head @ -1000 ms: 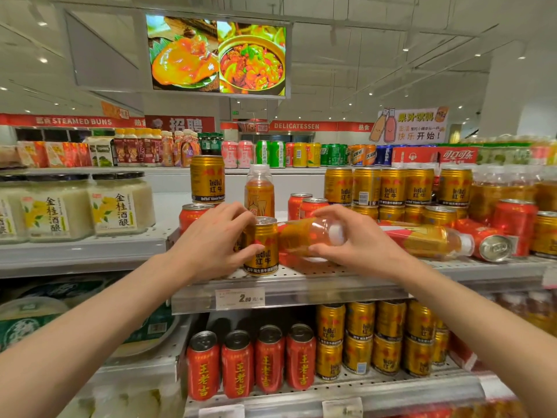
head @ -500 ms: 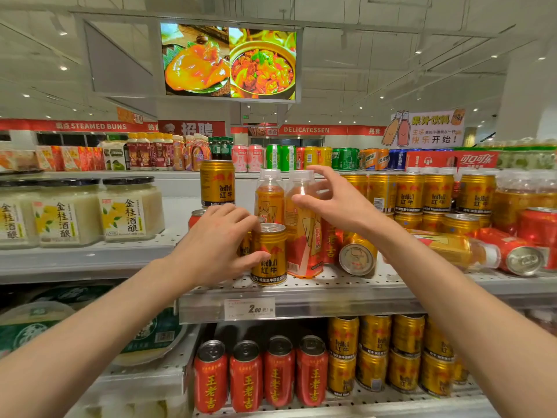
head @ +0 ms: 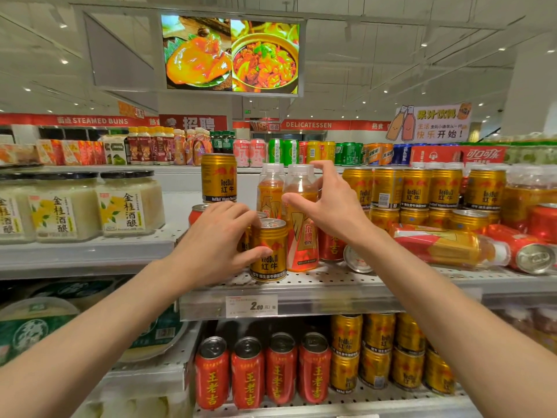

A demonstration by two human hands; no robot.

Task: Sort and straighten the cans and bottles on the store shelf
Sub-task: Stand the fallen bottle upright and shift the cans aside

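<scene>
Gold can (head: pixel 268 251), shelf front edge: my left hand (head: pixel 215 241) wraps its side, thumb low. Feels full, slick metal, so grip mid-body. Right hand (head: pixel 328 206) spread loose by upright bottle (head: pixel 301 224), holding nothing; soft plastic, top-heavy, grab at waist.

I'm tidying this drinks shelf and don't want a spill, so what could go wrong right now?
The upright bottle stands unheld beside your open right hand; a knock could tip it. The gold can your left hand grips stands at the shelf edge and might slip off. The lying bottle may roll.
</scene>
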